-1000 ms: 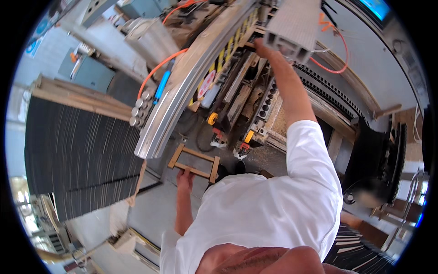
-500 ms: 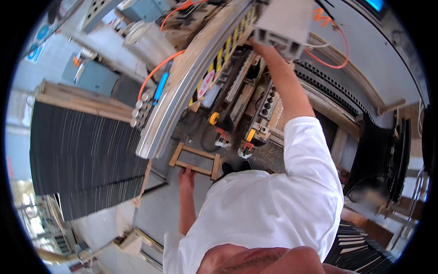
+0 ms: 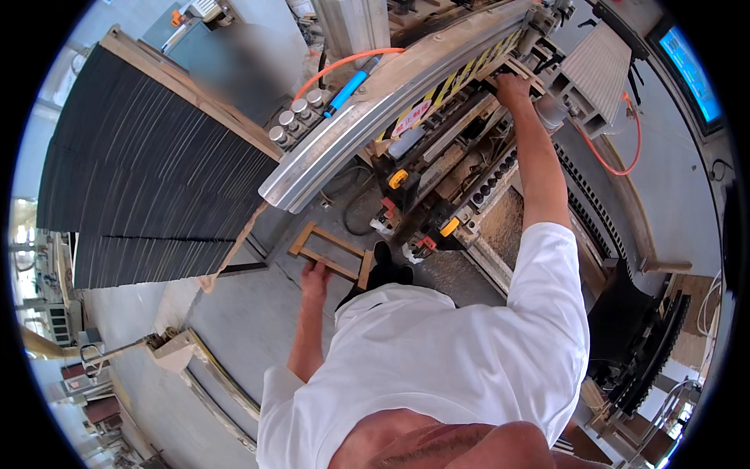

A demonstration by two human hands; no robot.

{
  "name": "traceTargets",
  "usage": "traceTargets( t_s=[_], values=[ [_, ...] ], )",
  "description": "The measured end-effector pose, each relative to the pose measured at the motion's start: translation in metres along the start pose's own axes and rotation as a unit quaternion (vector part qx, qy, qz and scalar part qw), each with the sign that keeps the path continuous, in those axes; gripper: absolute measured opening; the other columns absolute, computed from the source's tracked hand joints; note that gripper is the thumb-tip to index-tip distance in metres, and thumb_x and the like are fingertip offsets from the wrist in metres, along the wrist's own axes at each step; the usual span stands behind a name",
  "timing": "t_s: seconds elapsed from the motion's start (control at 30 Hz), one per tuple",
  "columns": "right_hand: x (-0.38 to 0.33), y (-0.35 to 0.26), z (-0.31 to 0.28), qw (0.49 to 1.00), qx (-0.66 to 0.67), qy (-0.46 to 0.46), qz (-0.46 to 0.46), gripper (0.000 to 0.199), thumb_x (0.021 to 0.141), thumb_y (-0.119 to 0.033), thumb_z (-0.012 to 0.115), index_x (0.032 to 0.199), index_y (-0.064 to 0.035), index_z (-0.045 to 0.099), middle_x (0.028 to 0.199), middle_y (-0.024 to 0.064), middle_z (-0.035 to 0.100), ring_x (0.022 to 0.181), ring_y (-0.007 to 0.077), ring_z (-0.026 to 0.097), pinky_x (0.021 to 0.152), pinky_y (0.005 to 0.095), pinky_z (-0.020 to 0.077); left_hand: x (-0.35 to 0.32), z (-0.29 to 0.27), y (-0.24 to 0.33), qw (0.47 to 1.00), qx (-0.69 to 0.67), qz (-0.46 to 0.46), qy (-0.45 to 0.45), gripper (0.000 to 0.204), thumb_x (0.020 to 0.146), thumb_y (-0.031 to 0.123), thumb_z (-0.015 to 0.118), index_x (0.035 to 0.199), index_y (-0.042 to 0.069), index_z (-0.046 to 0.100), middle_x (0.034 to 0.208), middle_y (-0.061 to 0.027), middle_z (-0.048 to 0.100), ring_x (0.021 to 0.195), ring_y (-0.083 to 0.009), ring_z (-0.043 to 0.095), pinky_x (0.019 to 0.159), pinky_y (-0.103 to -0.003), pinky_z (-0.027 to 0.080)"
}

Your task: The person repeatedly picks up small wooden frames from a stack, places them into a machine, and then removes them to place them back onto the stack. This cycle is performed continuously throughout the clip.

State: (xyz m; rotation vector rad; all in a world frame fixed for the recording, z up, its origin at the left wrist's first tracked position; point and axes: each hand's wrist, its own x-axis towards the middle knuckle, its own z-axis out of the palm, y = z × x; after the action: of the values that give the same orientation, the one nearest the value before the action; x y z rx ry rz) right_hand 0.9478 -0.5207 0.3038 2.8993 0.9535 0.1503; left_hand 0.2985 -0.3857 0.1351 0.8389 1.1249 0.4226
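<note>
My left hand (image 3: 315,279) hangs low at my left side, its fingers closed on the near rail of a small rectangular wooden frame (image 3: 365,270). The frame is held above the floor, just left of my dark shoes. My right arm stretches forward over the machine bed (image 3: 469,148). At the far end, under the long metal beam (image 3: 367,109), my right hand (image 3: 513,88) has bent fingers against a dark part beside a pale wooden piece. What it grips there is partly hidden.
A tall stack of black-edged boards (image 3: 156,172) stands at the left. Yellow knobs (image 3: 398,179) and red-tipped clamps stick out at the machine's near end. A blue pen-like tool (image 3: 351,87) lies on the beam. A lit screen (image 3: 687,74) is at the far right.
The view has turned, so the machine and board stack sit differently in the picture. My left hand still holds the wooden frame; my right hand, still at the machine, shows more clearly.
</note>
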Motion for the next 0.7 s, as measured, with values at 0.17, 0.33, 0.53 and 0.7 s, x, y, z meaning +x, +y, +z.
traceTargets(
  t_s=[0.17, 0.33, 0.53, 0.7],
  values=[
    [0.002, -0.012, -0.009, 0.999, -0.034, -0.033, 0.005, 0.030, 0.087, -0.009, 0.056, 0.114, -0.0182, 0.063, 0.117, 0.0063, 0.062, 0.111, 0.0316, 0.056, 0.101, 0.0688, 0.0256, -0.003, -0.009, 0.002, 0.999, 0.004, 0.030, 0.017, 0.021, 0.090, 0.022, 0.063, 0.105, 0.009, 0.059, 0.102, -0.0021, 0.066, 0.093, -0.0135, 0.062, 0.077, -0.029, 0.047],
    [0.006, -0.004, -0.002, 0.993, -0.110, -0.035, 0.010, 0.031, 0.087, -0.012, 0.058, 0.116, -0.0182, 0.062, 0.115, 0.0057, 0.063, 0.111, 0.0326, 0.057, 0.097, 0.0696, 0.0309, -0.014, -0.010, 0.013, 0.997, 0.020, 0.048, 0.056, 0.022, 0.091, 0.021, 0.061, 0.108, 0.007, 0.059, 0.104, -0.0031, 0.066, 0.093, -0.0141, 0.062, 0.078, -0.029, 0.047],
    [-0.003, -0.006, -0.005, 0.990, -0.130, -0.034, 0.047, 0.030, 0.086, -0.013, 0.059, 0.116, -0.0175, 0.061, 0.114, 0.0065, 0.064, 0.109, 0.0324, 0.059, 0.097, 0.0690, 0.0304, -0.059, -0.027, 0.061, 0.977, 0.092, 0.181, 0.059, 0.028, 0.093, 0.019, 0.058, 0.113, 0.000, 0.058, 0.104, -0.0074, 0.065, 0.092, -0.0158, 0.062, 0.080, -0.029, 0.048],
    [-0.035, -0.041, -0.035, 0.995, -0.066, 0.026, 0.062, 0.025, 0.084, -0.020, 0.058, 0.108, -0.0122, 0.063, 0.109, 0.0148, 0.063, 0.109, 0.0366, 0.058, 0.095, 0.0590, 0.0382, -0.116, -0.057, 0.145, 0.918, 0.109, 0.373, 0.077, 0.025, 0.095, 0.014, 0.050, 0.111, -0.004, 0.056, 0.101, -0.0123, 0.064, 0.089, -0.0169, 0.060, 0.080, -0.030, 0.047]
  ],
)
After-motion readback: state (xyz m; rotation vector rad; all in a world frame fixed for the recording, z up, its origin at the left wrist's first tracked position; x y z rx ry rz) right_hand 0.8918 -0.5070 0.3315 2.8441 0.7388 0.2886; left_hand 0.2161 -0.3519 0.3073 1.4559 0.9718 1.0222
